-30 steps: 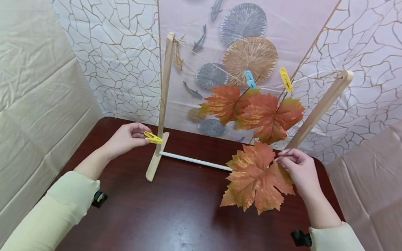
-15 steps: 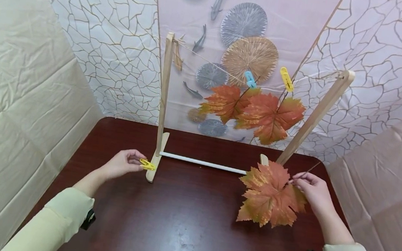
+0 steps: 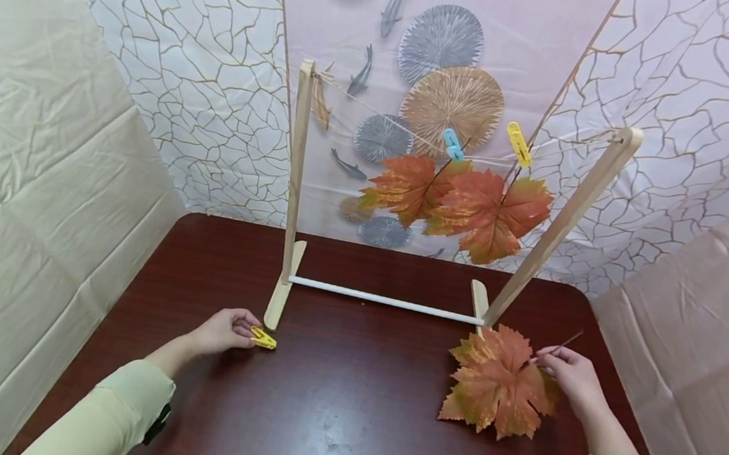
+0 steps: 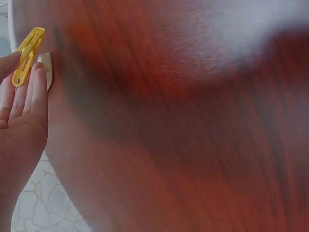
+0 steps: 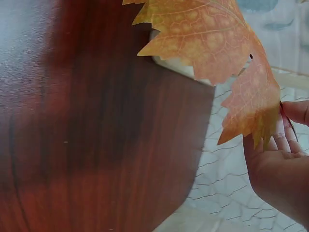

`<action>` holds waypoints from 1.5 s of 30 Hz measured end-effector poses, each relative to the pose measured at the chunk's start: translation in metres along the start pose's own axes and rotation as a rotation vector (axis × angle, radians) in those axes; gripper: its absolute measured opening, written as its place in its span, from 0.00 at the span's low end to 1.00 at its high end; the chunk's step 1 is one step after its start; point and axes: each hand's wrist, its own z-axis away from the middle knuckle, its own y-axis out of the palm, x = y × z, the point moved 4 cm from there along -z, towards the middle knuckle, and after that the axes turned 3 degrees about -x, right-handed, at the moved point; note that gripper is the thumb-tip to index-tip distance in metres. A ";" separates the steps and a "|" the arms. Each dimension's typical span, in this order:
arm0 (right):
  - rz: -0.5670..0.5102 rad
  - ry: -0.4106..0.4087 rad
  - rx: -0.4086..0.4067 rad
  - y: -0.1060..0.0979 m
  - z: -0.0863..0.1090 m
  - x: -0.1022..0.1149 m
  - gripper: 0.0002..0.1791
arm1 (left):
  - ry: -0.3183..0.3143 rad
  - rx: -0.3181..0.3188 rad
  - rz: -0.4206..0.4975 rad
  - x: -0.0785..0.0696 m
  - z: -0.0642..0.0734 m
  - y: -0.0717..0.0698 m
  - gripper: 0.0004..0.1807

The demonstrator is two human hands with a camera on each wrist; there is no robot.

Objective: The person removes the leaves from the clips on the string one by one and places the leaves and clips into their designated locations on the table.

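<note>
My left hand (image 3: 224,333) pinches a yellow clothespin (image 3: 264,338) low over the table, near the front tip of the rack's left foot. The left wrist view shows the same clothespin (image 4: 29,56) between thumb and fingers. On the right, my right hand (image 3: 574,378) pinches the thin stem of an orange maple leaf (image 3: 500,384). That leaf hangs in front of the rack's right foot, and its blade (image 5: 207,38) covers part of the foot in the right wrist view. Two more leaves hang from the string, one under a blue clothespin (image 3: 452,144), one under a yellow clothespin (image 3: 518,144).
A wooden rack has a left post (image 3: 296,176), a leaning right post (image 3: 565,226) and a white rod (image 3: 383,300) low between them. String (image 3: 383,114) runs between the post tops. The dark red table (image 3: 331,417) meets cloth walls behind and at both sides.
Both hands have come down and nearer, the left still with its clothespin, the right still with its leaf. The right hand also moved rightward, uncovering the rack's right foot. The hanging leaves stay put.
</note>
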 end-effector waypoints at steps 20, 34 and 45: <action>0.057 0.125 0.016 0.008 -0.003 -0.056 0.22 | 0.013 -0.085 -0.283 0.022 0.002 0.010 0.14; -0.015 0.139 -0.013 0.001 -0.002 -0.061 0.20 | 0.016 -0.100 -0.325 0.009 0.005 0.001 0.16; -0.029 -0.040 -0.019 -0.009 -0.009 0.005 0.26 | 0.080 -0.153 -0.189 -0.046 -0.018 -0.021 0.19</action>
